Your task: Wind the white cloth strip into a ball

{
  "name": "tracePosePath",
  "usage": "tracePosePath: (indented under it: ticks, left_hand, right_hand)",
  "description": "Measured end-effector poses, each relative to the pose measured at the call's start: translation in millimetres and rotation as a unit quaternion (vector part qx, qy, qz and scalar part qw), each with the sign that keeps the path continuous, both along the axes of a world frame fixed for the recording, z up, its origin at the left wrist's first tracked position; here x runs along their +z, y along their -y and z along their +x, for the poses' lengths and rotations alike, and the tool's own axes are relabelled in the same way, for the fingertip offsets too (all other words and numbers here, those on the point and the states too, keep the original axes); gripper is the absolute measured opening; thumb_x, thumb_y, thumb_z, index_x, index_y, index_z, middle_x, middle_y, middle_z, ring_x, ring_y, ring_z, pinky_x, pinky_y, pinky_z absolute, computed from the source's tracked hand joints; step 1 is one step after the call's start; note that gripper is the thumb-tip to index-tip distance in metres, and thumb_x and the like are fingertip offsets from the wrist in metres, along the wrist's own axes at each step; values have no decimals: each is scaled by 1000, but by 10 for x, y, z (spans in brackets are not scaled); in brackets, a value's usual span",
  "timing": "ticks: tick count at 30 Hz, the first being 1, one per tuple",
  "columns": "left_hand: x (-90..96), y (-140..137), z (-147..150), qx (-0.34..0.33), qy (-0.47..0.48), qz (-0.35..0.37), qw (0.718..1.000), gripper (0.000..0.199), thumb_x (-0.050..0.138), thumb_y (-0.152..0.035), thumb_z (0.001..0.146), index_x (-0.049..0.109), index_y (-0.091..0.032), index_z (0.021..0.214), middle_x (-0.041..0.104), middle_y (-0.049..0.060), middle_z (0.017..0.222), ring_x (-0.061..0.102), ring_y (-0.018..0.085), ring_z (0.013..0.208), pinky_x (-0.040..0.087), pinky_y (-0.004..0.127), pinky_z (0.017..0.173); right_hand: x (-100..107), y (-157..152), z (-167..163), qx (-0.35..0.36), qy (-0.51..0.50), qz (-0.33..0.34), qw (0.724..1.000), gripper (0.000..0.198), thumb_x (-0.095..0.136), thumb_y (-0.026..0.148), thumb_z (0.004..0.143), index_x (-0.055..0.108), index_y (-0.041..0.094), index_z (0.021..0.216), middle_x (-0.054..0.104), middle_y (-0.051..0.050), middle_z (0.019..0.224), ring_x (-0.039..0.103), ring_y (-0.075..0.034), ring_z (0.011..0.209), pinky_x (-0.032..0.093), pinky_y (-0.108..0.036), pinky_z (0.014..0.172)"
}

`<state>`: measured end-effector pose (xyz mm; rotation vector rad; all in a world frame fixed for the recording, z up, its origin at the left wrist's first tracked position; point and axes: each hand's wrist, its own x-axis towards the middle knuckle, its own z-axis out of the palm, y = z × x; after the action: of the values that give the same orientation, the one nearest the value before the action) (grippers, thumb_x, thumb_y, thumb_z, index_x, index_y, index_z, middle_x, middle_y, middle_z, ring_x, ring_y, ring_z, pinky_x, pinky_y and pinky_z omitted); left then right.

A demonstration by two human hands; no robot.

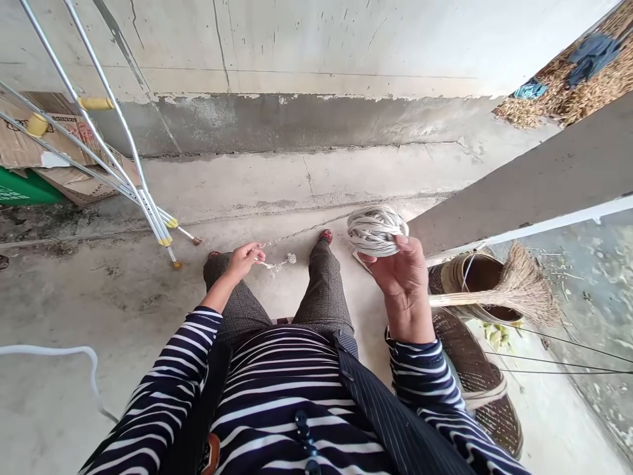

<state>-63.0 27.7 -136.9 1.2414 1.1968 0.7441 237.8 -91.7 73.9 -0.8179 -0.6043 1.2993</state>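
Observation:
A ball of pale grey-white cord (376, 229) is held up by my right hand (401, 274), its fingers and thumb closed round the lower side. From the ball a twisted strand (306, 231) runs left, fairly straight, to my left hand (242, 262). That hand pinches the strand between thumb and fingers above my left knee. Below the pinch a loose end with a frayed knot (291, 258) hangs out to the right over the floor.
Aluminium crutches (143, 191) lean at the left before cardboard boxes (54, 138). At the right are a straw broom (524, 290), a woven basket (475, 274) and a dark wicker piece (475, 376). A white hose (59, 349) lies left. A wall (297, 53) stands ahead.

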Motion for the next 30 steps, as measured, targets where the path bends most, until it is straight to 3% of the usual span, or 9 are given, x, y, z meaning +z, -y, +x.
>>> tracePosePath:
  ticks: [3,7,10,12,16,19,24,27,30]
  left_hand:
    - [13,-101,-64,23,-34,-15,999,25,60,-36,86,67,-14,96,71,5,79,69,15,65,59,27,64]
    - [83,-177,-48,12,-105,3,994,24,54,-33,92,69,-15,97,73,6,81,68,16,63,56,26,59]
    - [150,-150,12,-14,-201,64,977,24,54,-25,92,73,-17,103,77,9,96,75,22,84,60,32,76]
    - [217,-103,90,-26,-250,114,961,27,58,-18,88,75,-19,109,77,10,117,74,26,105,59,37,92]
    - [490,19,390,-44,-223,173,958,39,64,-20,90,71,-21,128,69,10,141,68,28,124,54,40,107]
    - [804,116,698,-67,-138,216,964,44,69,-28,91,69,-22,134,73,8,135,67,27,125,53,39,107]
    - [1219,270,1010,-103,-9,245,964,15,65,-26,92,77,-16,91,81,5,92,74,24,92,58,32,84]
    - [1307,292,962,-119,20,265,957,30,53,-30,99,73,-16,82,78,4,84,71,19,84,56,30,84]
    - [1275,265,816,-120,-14,280,952,33,49,-30,98,67,-18,73,74,4,80,69,18,83,53,29,87]
  right_hand:
    - [44,23,57,-12,-2,1,1000,47,82,38,63,68,27,107,75,-5,101,69,-21,90,44,-17,44]
    - [91,34,36,-15,1,17,1000,44,81,33,65,68,28,106,73,-4,96,66,-17,79,45,-17,43]
    - [76,11,-30,-3,15,3,1000,47,83,24,60,67,26,104,71,-1,94,61,-14,69,48,-19,43]
    - [30,-19,-89,21,25,-15,999,48,84,23,58,66,25,103,69,0,91,60,-13,66,48,-20,42]
    - [-102,-89,-240,86,30,-38,995,52,85,25,61,61,25,107,68,-2,95,63,-17,73,49,-22,44]
    - [-155,-138,-354,135,43,-46,989,53,84,24,66,57,27,112,69,-2,103,67,-20,82,55,-27,53]
    - [-63,-239,-394,156,72,-40,984,55,83,21,65,56,28,113,68,-1,105,69,-21,89,58,-29,59]
    - [12,-301,-312,125,68,-49,989,52,81,23,64,56,27,109,69,-2,105,69,-23,92,59,-29,58]
    - [50,-340,-228,112,46,-66,990,47,79,29,64,58,26,106,71,-3,103,69,-24,93,57,-28,54]
